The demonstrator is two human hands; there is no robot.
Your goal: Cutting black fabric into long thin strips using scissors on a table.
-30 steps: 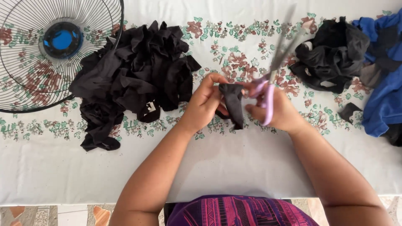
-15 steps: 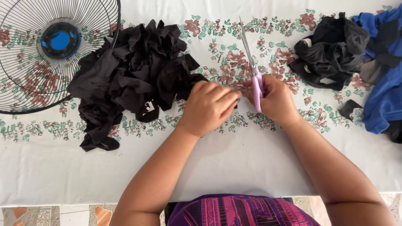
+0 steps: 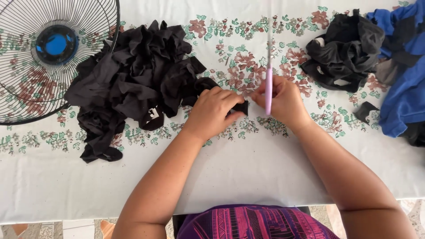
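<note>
Left hand (image 3: 215, 111) is down on the worktop (image 3: 248, 172), knuckles up, fingers curled over a small black fabric piece (image 3: 241, 107) — only a dark corner pokes out past the fingertips, toward the other hand. Right hand (image 3: 284, 102) sits just beside it, closed around the lilac handles of a pair of scissors (image 3: 268, 77); the blades point away from the person, up over the floral border of the cloth. They look edge-on and a touch blurred, so whether they are parted I cannot tell.

The fabric piece lies between the two hands, near the middle of the worktop, right at the edge of the big black scrap heap (image 3: 137, 82) that spreads to the left. That heap nearly touches the left hand's fingers. Further left, a black wire fan guard (image 3: 26, 95) with a blue hub lies flat at the corner. Off to the right, well apart, a smaller black bundle (image 3: 345, 51), and past it a blue garment (image 3: 405, 84) at the edge. One stray black scrap (image 3: 365, 110) lies between them.
</note>
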